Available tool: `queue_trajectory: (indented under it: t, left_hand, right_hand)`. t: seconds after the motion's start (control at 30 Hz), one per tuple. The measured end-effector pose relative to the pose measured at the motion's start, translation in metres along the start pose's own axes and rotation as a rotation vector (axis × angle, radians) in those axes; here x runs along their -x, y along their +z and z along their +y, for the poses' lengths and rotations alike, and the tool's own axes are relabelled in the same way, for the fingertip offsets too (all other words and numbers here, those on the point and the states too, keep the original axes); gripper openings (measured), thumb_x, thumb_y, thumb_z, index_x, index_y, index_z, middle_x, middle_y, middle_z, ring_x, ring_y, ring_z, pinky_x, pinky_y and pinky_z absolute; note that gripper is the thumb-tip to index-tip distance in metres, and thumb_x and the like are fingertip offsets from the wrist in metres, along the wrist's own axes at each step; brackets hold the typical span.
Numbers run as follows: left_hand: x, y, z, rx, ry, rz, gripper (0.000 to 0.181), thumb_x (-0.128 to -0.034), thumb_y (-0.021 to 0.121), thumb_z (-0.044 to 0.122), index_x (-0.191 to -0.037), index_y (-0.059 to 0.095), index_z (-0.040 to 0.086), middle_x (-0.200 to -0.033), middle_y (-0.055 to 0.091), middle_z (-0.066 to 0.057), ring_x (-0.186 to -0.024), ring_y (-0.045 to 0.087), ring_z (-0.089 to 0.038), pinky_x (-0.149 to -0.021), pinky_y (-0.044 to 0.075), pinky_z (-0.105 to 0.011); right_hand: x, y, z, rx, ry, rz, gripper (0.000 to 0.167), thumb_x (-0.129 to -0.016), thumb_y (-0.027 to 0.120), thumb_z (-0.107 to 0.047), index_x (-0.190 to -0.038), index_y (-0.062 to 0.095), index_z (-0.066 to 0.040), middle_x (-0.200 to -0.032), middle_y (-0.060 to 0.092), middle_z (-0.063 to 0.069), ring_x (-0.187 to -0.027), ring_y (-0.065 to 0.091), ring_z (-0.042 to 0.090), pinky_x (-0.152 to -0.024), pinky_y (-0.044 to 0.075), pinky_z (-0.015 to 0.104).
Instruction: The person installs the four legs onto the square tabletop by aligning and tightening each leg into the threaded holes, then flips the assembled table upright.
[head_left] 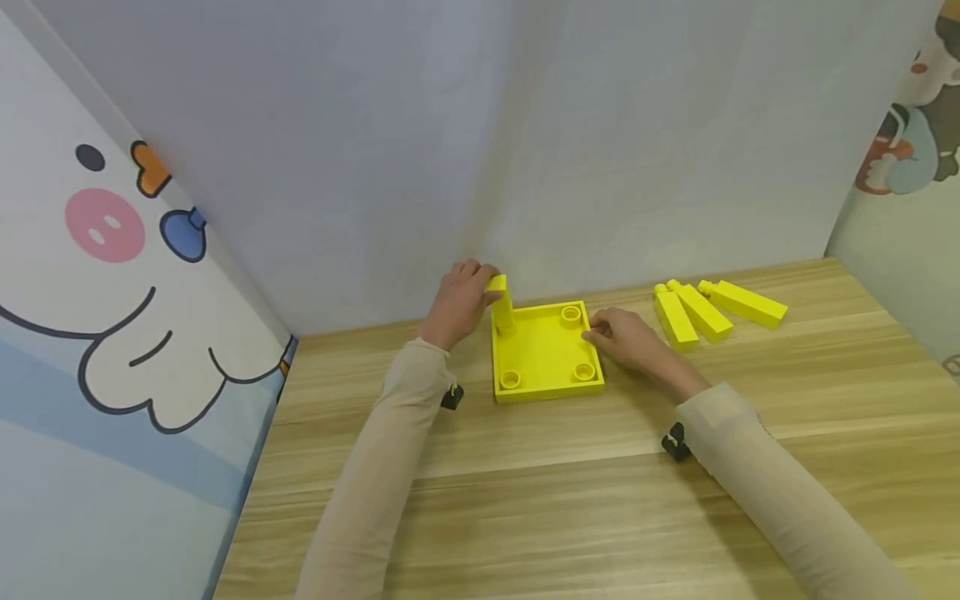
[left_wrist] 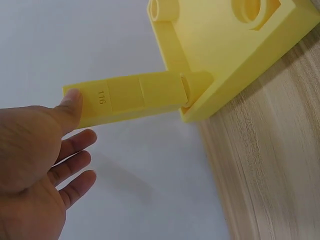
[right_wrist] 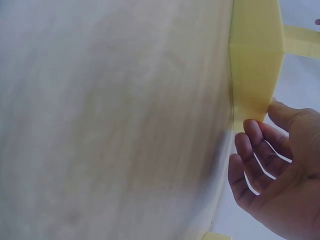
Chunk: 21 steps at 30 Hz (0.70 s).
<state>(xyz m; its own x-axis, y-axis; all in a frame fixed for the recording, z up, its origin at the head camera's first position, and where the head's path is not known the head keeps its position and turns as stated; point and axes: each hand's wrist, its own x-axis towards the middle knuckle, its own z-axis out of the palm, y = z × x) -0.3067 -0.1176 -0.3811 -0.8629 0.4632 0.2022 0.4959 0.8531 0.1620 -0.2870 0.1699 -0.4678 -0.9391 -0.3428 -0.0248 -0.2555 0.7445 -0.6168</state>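
A square yellow tray (head_left: 546,346) with raised edges lies on the table, round sockets at its corners. One yellow block leg (head_left: 501,310) stands upright at the back left corner, its lower end at the socket. My left hand (head_left: 457,302) pinches the leg's top; in the left wrist view the thumb lies on the leg (left_wrist: 125,96) near a "116" mark, and a slight seam shows at the socket. At the tray's right edge, my right hand (head_left: 630,337) holds the rim, thumb on top and fingertips against the outer side (right_wrist: 256,70) in the right wrist view.
Three more yellow legs lie on the table to the right of the tray: one (head_left: 676,318), a second (head_left: 703,312) close beside it, and a third (head_left: 748,303) farther right. A pale wall (head_left: 390,167) rises directly behind the wooden table (head_left: 525,517).
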Motion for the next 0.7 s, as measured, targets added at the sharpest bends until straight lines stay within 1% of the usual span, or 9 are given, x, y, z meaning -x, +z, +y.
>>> queue_trajectory:
  t: [0.13, 0.23, 0.3, 0.37, 0.47, 0.57, 0.63, 0.7]
  left_hand:
    - [0.002, -0.001, 0.002, 0.03, -0.043, -0.03, 0.05, -0.1033, 0.059, 0.032, -0.144, 0.052, 0.004, -0.133, 0.061, -0.018, -0.126, 0.054, -0.037, -0.106, 0.046, -0.05]
    - [0.003, -0.003, 0.007, 0.045, -0.091, -0.042, 0.059, -0.1035, 0.058, 0.041, -0.149, 0.047, 0.004, -0.14, 0.057, -0.019, -0.133, 0.05, -0.037, -0.111, 0.044, -0.052]
    - [0.004, -0.003, 0.011, 0.04, -0.125, -0.034, 0.063, -0.1027, 0.058, 0.046, -0.149, 0.047, 0.003, -0.141, 0.056, -0.019, -0.135, 0.049, -0.036, -0.112, 0.043, -0.052]
    - [0.005, -0.002, 0.016, 0.016, -0.165, -0.014, 0.066, -0.1013, 0.058, 0.05, -0.146, 0.049, 0.002, -0.14, 0.057, -0.019, -0.134, 0.05, -0.036, -0.11, 0.044, -0.052]
    - [0.005, 0.003, 0.021, -0.015, -0.236, 0.031, 0.064, -0.0997, 0.058, 0.054, -0.135, 0.057, 0.001, -0.131, 0.06, -0.018, -0.125, 0.054, -0.036, -0.105, 0.045, -0.05]
    - [0.005, 0.007, 0.026, -0.028, -0.301, 0.09, 0.058, -0.0976, 0.059, 0.057, -0.115, 0.064, 0.001, -0.116, 0.064, -0.016, -0.11, 0.058, -0.034, -0.097, 0.046, -0.048]
    - [0.004, 0.009, 0.03, -0.026, -0.334, 0.121, 0.056, -0.0963, 0.06, 0.058, -0.102, 0.064, 0.003, -0.107, 0.065, -0.014, -0.102, 0.06, -0.033, -0.092, 0.047, -0.047]
    - [0.002, 0.011, 0.033, -0.03, -0.355, 0.148, 0.055, -0.0952, 0.062, 0.058, -0.094, 0.064, 0.004, -0.101, 0.066, -0.014, -0.096, 0.061, -0.032, -0.088, 0.048, -0.047]
  right_hand:
    - [0.0, 0.0, -0.001, -0.002, 0.001, 0.002, 0.031, -0.104, 0.059, -0.02, -0.119, 0.065, 0.006, -0.11, 0.072, 0.023, -0.103, 0.068, 0.035, -0.094, 0.054, 0.051]
    - [0.001, 0.0, -0.001, -0.003, -0.002, 0.004, 0.031, -0.104, 0.059, -0.02, -0.119, 0.065, 0.006, -0.11, 0.072, 0.023, -0.103, 0.068, 0.035, -0.094, 0.054, 0.051]
    - [0.001, 0.001, 0.0, 0.001, -0.008, 0.006, 0.031, -0.104, 0.059, -0.02, -0.119, 0.065, 0.006, -0.109, 0.072, 0.023, -0.102, 0.068, 0.035, -0.093, 0.054, 0.051]
    - [0.001, 0.001, 0.001, 0.002, -0.014, 0.009, 0.03, -0.104, 0.06, -0.02, -0.118, 0.065, 0.006, -0.109, 0.072, 0.023, -0.102, 0.068, 0.035, -0.093, 0.054, 0.051]
    - [0.001, 0.002, 0.002, 0.006, -0.019, 0.01, 0.03, -0.103, 0.06, -0.02, -0.116, 0.065, 0.006, -0.107, 0.072, 0.023, -0.1, 0.068, 0.034, -0.092, 0.054, 0.051]
    - [0.0, 0.003, 0.002, -0.001, -0.015, 0.006, 0.031, -0.104, 0.059, -0.021, -0.117, 0.065, 0.006, -0.108, 0.072, 0.023, -0.101, 0.068, 0.034, -0.093, 0.054, 0.051]
    - [0.0, 0.003, 0.002, -0.005, -0.007, 0.004, 0.031, -0.104, 0.059, -0.022, -0.118, 0.065, 0.006, -0.109, 0.071, 0.023, -0.102, 0.067, 0.035, -0.093, 0.054, 0.05]
    - [-0.001, 0.003, 0.003, -0.007, -0.009, 0.002, 0.032, -0.104, 0.059, -0.022, -0.119, 0.064, 0.006, -0.11, 0.071, 0.024, -0.102, 0.067, 0.036, -0.093, 0.054, 0.051]
